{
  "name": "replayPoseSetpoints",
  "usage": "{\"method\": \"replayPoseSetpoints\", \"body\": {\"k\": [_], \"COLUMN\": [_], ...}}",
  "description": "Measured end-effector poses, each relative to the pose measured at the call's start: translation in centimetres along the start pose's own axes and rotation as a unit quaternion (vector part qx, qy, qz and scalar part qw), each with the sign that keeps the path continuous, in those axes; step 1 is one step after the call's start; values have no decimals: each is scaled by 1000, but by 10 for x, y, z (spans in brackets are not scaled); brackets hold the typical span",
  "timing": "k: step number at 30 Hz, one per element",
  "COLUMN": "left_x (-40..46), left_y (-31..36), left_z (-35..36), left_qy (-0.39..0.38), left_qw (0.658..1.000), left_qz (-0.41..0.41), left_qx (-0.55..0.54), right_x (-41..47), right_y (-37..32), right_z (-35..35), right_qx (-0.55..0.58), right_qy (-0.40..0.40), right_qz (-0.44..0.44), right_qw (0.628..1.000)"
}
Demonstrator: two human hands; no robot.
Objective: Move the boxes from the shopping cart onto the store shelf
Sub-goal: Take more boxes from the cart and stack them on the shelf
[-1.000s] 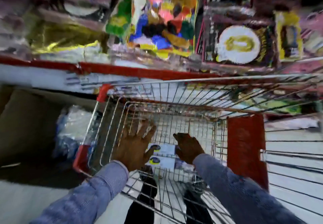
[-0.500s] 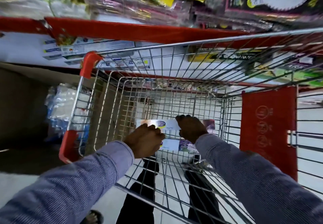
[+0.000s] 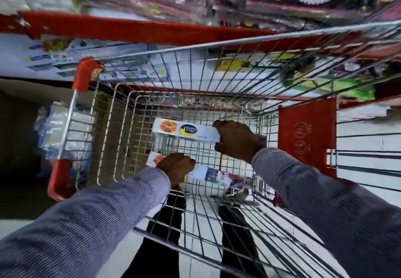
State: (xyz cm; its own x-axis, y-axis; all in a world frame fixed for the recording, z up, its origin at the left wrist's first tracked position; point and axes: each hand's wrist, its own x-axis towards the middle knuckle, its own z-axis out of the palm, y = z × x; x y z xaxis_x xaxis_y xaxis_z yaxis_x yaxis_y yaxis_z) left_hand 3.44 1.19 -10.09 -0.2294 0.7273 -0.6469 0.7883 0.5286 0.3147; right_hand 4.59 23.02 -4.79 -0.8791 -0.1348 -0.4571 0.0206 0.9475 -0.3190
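Both my hands are inside the wire shopping cart [image 3: 138,232]. My right hand [image 3: 237,140] grips the right end of a long white box [image 3: 184,131] with a blue oval logo and a food picture, held up off the cart's floor. My left hand [image 3: 176,168] is closed on a second white box [image 3: 208,174] that sits lower in the cart, nearer to me. The store shelf [image 3: 130,29] with its red front edge runs across the top, just beyond the cart.
Packaged goods crowd the shelf above the red edge. A lower shelf [image 3: 39,58] holds more white boxes at left. A bundle wrapped in clear plastic [image 3: 52,130] sits left of the cart. The cart's red flap [image 3: 307,136] is at right. My dark trouser legs show below.
My right hand has lifted the upper box away from the lower one. My left hand has closed on the lower box. The view has tilted down toward the cart.
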Motion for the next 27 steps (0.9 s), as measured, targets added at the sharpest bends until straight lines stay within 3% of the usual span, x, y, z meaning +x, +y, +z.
{"method": "replayPoseSetpoints", "body": {"k": [9, 19, 27], "left_x": [-122, -263, -297], "left_y": [31, 95, 111], "left_z": [-152, -352, -450], "left_qy": [178, 398, 435], "left_qw": [982, 906, 885], "left_qz": [-50, -137, -161], "left_qx": [31, 54, 40], "right_x": [-41, -121, -144], "right_y": [-35, -102, -114], "right_z": [-172, -405, -501], "right_qx": [-7, -56, -74], "right_qy": [89, 189, 245], "right_qz": [-78, -127, -140], "right_qw": [993, 972, 956]}}
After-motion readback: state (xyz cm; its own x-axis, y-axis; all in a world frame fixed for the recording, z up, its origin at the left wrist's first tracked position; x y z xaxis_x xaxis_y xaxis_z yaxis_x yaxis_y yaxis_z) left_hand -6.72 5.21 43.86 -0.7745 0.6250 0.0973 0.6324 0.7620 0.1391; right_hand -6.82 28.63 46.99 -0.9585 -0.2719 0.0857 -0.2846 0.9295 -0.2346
